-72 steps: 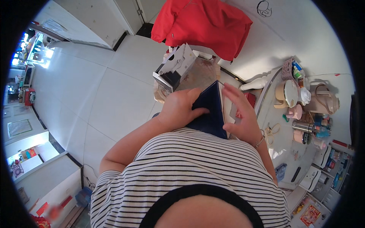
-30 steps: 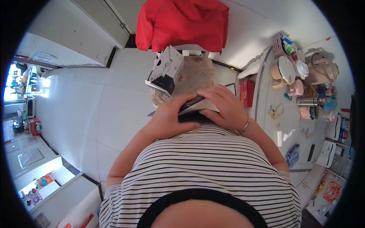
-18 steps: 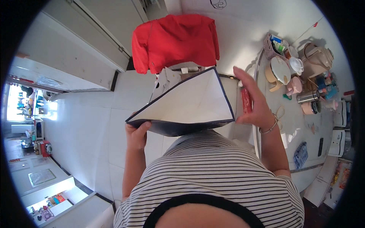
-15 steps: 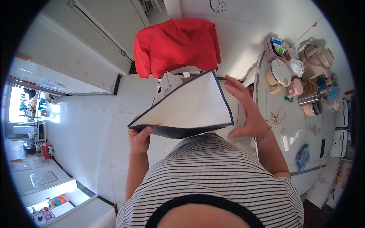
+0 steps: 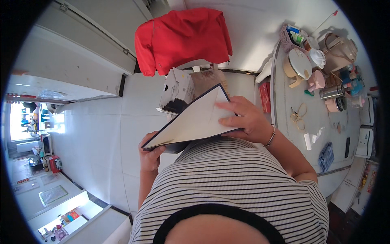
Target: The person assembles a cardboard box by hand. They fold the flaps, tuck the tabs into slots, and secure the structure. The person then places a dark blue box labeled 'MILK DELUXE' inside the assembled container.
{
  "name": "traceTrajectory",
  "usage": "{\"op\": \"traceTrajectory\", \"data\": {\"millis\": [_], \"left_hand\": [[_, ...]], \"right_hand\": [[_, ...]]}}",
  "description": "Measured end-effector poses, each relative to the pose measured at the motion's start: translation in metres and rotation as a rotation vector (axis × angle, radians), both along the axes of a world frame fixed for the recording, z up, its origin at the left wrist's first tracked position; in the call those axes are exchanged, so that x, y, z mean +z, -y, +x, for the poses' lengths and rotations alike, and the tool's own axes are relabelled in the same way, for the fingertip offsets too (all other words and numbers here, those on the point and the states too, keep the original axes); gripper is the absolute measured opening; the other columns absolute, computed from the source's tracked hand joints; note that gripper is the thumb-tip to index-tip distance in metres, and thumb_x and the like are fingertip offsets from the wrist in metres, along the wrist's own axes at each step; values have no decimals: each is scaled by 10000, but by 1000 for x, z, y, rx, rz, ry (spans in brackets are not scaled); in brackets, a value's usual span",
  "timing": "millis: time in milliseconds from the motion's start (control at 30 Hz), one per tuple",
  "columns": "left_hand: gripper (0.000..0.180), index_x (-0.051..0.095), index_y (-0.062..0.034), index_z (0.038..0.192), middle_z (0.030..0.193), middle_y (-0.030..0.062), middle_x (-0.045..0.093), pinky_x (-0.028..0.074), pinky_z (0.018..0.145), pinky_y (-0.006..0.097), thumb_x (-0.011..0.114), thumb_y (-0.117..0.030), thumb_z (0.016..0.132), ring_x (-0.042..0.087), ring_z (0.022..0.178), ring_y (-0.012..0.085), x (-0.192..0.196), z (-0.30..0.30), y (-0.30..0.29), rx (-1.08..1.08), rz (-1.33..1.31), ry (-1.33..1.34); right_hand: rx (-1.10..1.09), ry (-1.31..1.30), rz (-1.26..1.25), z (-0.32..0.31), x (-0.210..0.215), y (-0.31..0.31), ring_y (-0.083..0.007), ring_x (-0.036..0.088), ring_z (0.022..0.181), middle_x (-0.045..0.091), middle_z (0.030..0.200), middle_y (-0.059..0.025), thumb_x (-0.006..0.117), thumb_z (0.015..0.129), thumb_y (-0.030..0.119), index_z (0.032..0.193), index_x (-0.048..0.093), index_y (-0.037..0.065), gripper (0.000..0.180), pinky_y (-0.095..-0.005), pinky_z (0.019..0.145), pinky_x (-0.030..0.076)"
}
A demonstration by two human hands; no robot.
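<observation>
A paper bag (image 5: 195, 114) with a dark navy outside and white inside is held at my waist, its mouth facing up. My left hand (image 5: 151, 152) grips its left corner, thumb on the near side and fingers behind. My right hand (image 5: 248, 120) is at the bag's right end, fingers apart and reaching over the white interior; one finger is blurred. It covers much of the right edge, and the bag's bottom is hidden.
Beyond the bag, a white box (image 5: 178, 89) stands below a red cloth-covered thing (image 5: 183, 38). On the right, a table (image 5: 284, 134) carries a kettle (image 5: 339, 53), a lidded pot (image 5: 300, 65), a steel cup (image 5: 331, 92), scissors (image 5: 298, 118) and a blue checked cloth (image 5: 326, 156).
My right hand has moved left from beside the bag onto its right end, fingers now over the opening. The bag's mouth looks narrower. The view has shifted, showing more of the white box.
</observation>
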State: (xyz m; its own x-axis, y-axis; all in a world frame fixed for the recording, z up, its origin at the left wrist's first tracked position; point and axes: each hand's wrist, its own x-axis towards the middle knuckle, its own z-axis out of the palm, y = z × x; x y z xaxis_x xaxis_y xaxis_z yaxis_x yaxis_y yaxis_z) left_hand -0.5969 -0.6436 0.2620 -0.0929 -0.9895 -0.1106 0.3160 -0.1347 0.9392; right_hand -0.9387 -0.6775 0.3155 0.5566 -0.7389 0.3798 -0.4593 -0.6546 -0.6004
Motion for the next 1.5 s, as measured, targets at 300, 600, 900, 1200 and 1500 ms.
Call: {"op": "traceTrajectory", "data": {"millis": [300,600,900,1200,1500], "left_hand": [[722,470,21,1259,1222,127,554,427,964,348,725,121,591,538,1122,197,60,5,10,-139,-184,401],[582,534,27,1151,1164,210,595,499,908,379,693,188,614,599,1066,278,68,5,4,-22,-438,371],[573,559,-14,1157,1121,250,599,481,871,370,677,152,622,598,1024,299,68,14,11,-49,-485,106],[522,568,-38,1166,1130,270,583,448,919,401,627,90,664,582,1040,320,83,25,2,-103,-562,204],[464,592,-71,1159,1069,245,606,455,870,400,662,14,707,581,977,307,71,36,4,-85,-516,10]], "right_hand": [[70,22,-22,2,8,7,-277,596,996,599,1204,-80,759,718,222,939,656,103,271,-460,988,395],[54,192,20,-4,18,3,-309,601,1004,604,1193,-136,794,663,264,997,651,78,408,-382,862,481],[52,-39,-278,-6,30,17,-274,571,1043,600,1188,-66,774,604,177,968,643,78,399,-384,885,487],[82,-31,-211,2,38,20,-213,588,944,650,903,-6,747,682,160,864,646,102,216,-402,907,456],[-121,344,-52,19,38,17,-259,565,1048,575,1131,-97,823,644,256,1153,537,63,614,-381,964,409]]}}
